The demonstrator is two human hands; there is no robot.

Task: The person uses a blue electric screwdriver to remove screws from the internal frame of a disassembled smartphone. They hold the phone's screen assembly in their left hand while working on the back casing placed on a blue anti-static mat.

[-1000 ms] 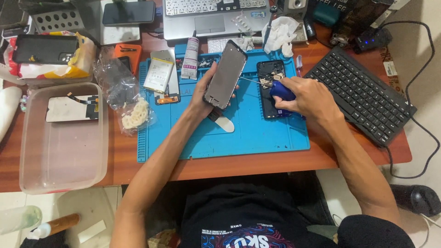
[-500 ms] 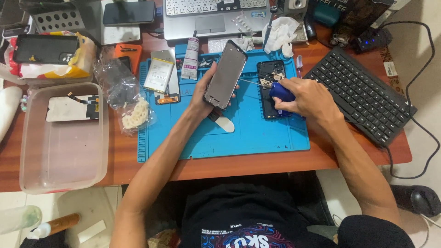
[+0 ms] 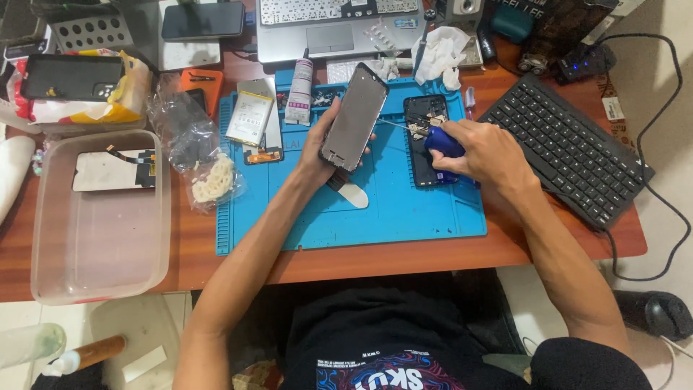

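We hold the phone screen panel in our left hand, the fingers wrapped around its edges so that it stands tilted up off the blue work mat, its dark back facing the camera. Our right hand has its fingers closed around a blue-handled screwdriver, whose thin metal tip reaches left over the opened phone body lying flat on the mat just beside the raised panel. The phone body is dark, with small parts showing near its upper end, and our right hand covers part of its lower right side. A white plastic prying tool lies on the mat just below our left hand. Further left on the mat rest a pale phone battery and a small white tube standing near the mat's top edge. The mat sits on a brown wooden desk. To the right of the mat, a black keyboard lies at an angle, its cable trailing off the desk edge. At the left, a clear plastic tub holds a flat white panel with a ribbon cable, and crumpled clear plastic bags sit between the tub and the mat. A laptop stands at the far edge of the desk, with crumpled white tissue just beside it.
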